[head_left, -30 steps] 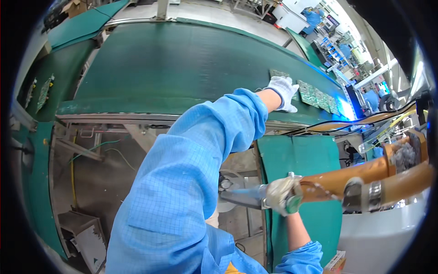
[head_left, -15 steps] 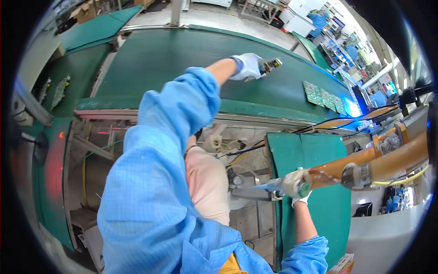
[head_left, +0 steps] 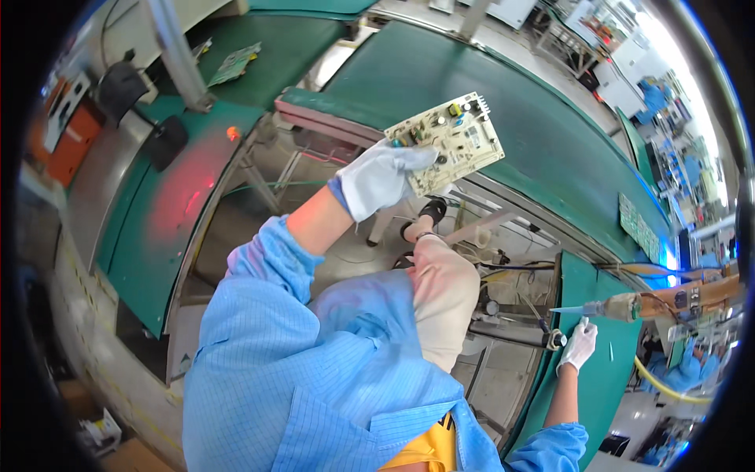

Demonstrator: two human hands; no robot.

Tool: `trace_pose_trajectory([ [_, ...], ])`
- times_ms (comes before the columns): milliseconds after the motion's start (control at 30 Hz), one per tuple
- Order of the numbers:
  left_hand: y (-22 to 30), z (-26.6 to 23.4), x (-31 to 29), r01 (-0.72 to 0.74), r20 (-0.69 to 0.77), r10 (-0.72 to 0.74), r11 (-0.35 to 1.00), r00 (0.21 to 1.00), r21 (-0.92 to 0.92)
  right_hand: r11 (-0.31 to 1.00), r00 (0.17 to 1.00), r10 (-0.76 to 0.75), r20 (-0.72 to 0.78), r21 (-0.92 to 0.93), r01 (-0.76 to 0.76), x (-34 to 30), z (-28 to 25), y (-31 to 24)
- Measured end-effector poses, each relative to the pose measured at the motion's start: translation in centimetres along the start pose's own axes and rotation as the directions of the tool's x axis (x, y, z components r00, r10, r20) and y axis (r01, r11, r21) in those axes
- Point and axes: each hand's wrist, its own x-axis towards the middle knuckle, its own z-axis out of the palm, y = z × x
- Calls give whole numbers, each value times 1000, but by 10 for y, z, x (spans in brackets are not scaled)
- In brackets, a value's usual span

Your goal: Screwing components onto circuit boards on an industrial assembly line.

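I see the left hand gripping a pale circuit board aloft, over the green conveyor's near edge. Right hand rests loose beside a hanging tool; whether it touches, I cannot tell.

White cloth gloves on both hands; a matt beige board at 12 o'clock; matt green belt; blue woven smock.

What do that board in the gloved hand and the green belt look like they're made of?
Circuit board: seems a rigid pale laminate, matte, studded with small components. Left hand wears a white knit-looking glove. Conveyor belt: probably rubber or plastic sheet, dull green and smooth.
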Motion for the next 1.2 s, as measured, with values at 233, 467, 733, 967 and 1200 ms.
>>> trace_pose_trajectory([
  [233, 72, -7, -136, -261, -272, 348, 915, 897, 308, 996, 991, 90, 97, -29, -88, -4, -9, 1],
  [467, 130, -24, -221, -409, -413, 562, 819, 717, 403, 993, 982, 113, 152, -36, -108, -5, -18, -16],
  [733, 151, -54, -271, -488, -557, 574, 814, 600, 314, 992, 987, 77, 142, -111, -62, 6, -6, 6],
  [967, 151, -53, -285, -514, -577, 584, 802, 571, 303, 993, 985, 91, 150, -94, -77, 8, -4, 12],
  [1200, 161, -58, -287, -526, -553, 617, 780, 560, 338, 997, 992, 44, 120, -68, -36, 13, 3, 25],
])
